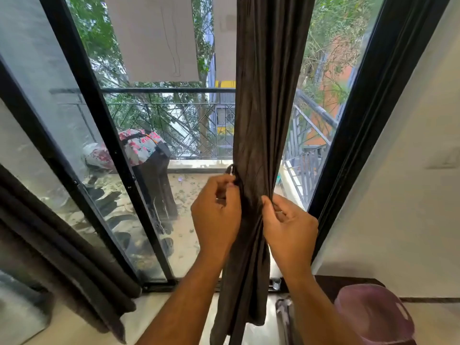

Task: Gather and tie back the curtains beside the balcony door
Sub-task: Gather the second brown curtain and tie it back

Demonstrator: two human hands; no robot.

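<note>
Dark brown cloth curtain is bunched between both hands. Left hand pinches what may be a thin tie; right hand grips the folds. Knot looks unfinished.

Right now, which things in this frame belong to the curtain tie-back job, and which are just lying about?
In use: gathered dark curtain; tie-back cord; left hand pinching the cord; right hand gripping the curtain.

Lying about: second curtain; floral bag; purple bin; hanging white cloth.
</note>
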